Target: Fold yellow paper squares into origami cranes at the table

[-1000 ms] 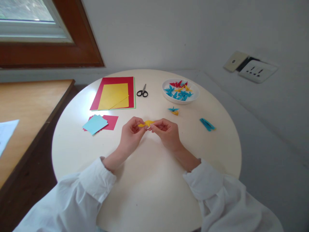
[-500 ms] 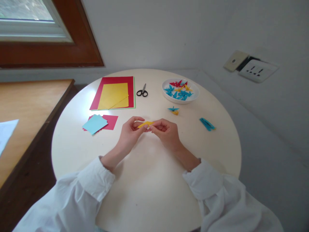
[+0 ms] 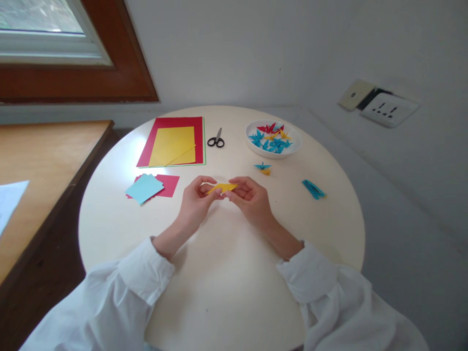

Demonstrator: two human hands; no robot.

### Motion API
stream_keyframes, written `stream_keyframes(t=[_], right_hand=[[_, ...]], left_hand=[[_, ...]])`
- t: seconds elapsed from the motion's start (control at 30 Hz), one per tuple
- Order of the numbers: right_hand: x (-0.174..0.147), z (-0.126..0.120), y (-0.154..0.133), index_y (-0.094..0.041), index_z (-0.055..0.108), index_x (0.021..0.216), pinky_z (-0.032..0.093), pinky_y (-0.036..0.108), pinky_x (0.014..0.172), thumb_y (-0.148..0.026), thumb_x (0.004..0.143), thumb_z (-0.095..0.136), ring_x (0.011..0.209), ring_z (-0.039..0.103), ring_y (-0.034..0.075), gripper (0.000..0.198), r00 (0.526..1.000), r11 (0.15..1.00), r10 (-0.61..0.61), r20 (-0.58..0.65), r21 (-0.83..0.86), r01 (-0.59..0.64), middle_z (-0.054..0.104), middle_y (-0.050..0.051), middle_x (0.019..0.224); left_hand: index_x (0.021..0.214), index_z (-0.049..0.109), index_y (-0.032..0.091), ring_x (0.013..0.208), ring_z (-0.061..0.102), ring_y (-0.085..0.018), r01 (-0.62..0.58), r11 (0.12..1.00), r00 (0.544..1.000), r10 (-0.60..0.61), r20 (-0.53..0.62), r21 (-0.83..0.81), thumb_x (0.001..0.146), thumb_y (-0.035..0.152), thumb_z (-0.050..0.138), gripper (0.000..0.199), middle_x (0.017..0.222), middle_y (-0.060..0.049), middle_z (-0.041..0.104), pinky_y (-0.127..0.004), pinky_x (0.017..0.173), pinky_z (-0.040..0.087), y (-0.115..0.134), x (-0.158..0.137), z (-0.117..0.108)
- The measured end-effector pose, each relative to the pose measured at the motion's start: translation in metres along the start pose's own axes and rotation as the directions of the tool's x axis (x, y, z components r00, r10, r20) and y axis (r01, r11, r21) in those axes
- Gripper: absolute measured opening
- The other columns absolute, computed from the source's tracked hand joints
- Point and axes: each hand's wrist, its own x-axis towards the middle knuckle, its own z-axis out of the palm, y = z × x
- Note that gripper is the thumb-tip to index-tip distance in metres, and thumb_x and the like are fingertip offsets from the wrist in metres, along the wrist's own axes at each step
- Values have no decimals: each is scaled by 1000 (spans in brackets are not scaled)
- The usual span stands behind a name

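Between both hands, just above the table, is a small folded yellow paper [image 3: 225, 187]. My left hand [image 3: 197, 197] pinches its left part between thumb and fingers. On the other side my right hand [image 3: 252, 197] grips the right part, thumb at the near edge and curled fingers behind. The fingers hide some of the folds. Beyond the right hand lie a small blue paper crane [image 3: 262, 165] and a small yellow folded piece [image 3: 265, 172]. Cut squares of light blue paper [image 3: 145, 188] and red paper [image 3: 170, 185] lie to the left of my left hand.
On the round white table [image 3: 223, 292] are large red sheets [image 3: 146, 146] under a yellow sheet [image 3: 175, 141], black-handled scissors [image 3: 216, 141], a white dish [image 3: 272, 155] of several paper cranes, and blue folded strips [image 3: 313, 189]. A wooden table [image 3: 54, 161] stands at left.
More of the yellow paper shows, now reaching further right, as the right fingers have loosened and shifted around it. The left hand has barely moved.
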Motion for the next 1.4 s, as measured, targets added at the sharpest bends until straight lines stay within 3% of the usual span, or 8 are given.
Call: stream_keyframes(t=[0.4, 0.6, 0.83, 1.13, 1.4], right_hand=[[1, -1, -1, -19, 61, 77, 54, 26, 63, -28, 61, 73, 62, 64, 11, 23, 999, 1000, 9, -46, -21, -10, 65, -2, 67], [3, -3, -1, -18, 61, 78, 53, 24, 62, -24, 60, 73, 60, 63, 10, 22, 997, 1000, 3, -81, -9, -4, 66, -3, 66], [4, -3, -1, -18, 60, 82, 52, 26, 61, -24, 59, 73, 58, 61, 10, 27, 997, 999, 28, -72, 26, -26, 65, -4, 62], [5, -3, -1, -18, 61, 85, 52, 27, 60, -25, 59, 73, 57, 61, 10, 30, 996, 998, 48, -72, 30, -46, 65, -4, 62], [7, -5, -4, -18, 62, 82, 52, 26, 58, -25, 58, 73, 54, 62, 10, 28, 991, 1000, 18, -130, 11, -16, 67, -2, 64]], left_hand=[[81, 55, 16, 64, 66, -15, 44, 999, 999, -43, 32, -32, 59, 30, 78, 35, 63, 1, 67, -33, 73, 52, 2, -1, 2], [71, 65, 12, 62, 58, -11, 111, 984, 984, -128, 122, 139, 71, 39, 67, 28, 68, -4, 64, -27, 64, 49, -5, 2, -2], [71, 65, 12, 64, 57, -13, 58, 968, 988, -91, 125, 246, 74, 42, 63, 31, 68, -4, 62, -28, 65, 47, -6, 3, -3], [67, 64, 13, 62, 56, -12, 20, 978, 988, -51, 146, 209, 71, 40, 67, 27, 67, -3, 61, -26, 63, 46, -1, 0, -2], [66, 62, 13, 60, 56, -10, 94, 993, 982, -104, 156, 68, 72, 31, 65, 19, 67, -1, 60, -26, 64, 47, -1, 1, -1]])
